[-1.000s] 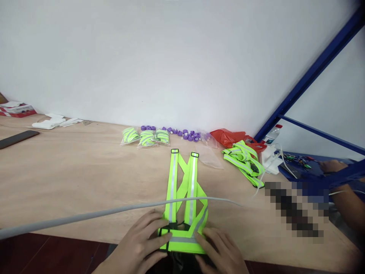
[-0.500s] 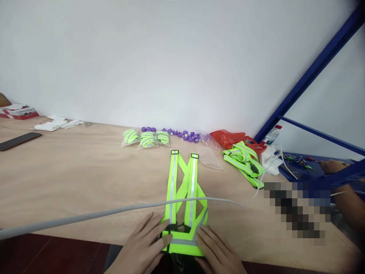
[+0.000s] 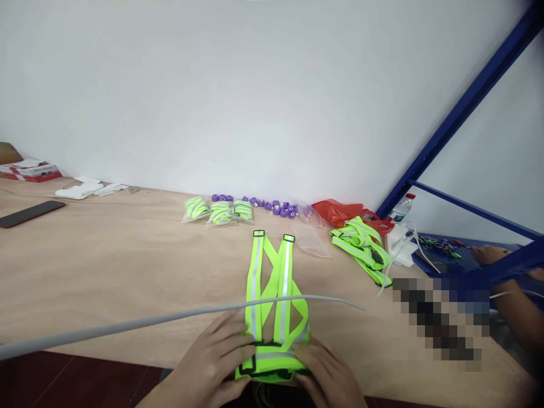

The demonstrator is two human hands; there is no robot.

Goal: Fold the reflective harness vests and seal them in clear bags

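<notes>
A neon-yellow reflective vest (image 3: 285, 272) made of elastic straps with silver stripes lies flat in front of me. Its two upper straps point away and end in black buckles. My left hand (image 3: 221, 357) grips the left end of the folded waistband, fingers on top and thumb at the near edge, beside a black buckle. At the band's other end, my right hand (image 3: 327, 371) holds it the same way, with the thumb below. Dark strapping shows along the band's near edge. A grey cable (image 3: 170, 315) crosses the view over the straps.
Beyond the vest are bagged vests (image 3: 221, 213), purple rolls (image 3: 280, 209), a clear plastic bag (image 3: 312, 242) and a red bag (image 3: 340, 211). Another reflective vest (image 3: 359, 243) lies bundled at right. A co-worker's arm (image 3: 516, 311) is at far right, near a blue frame (image 3: 467, 107).
The waistband's near edge has been folded up and away from me, showing the dark strapping. Both hands have closed around its ends, with thumbs now at the near edge.
</notes>
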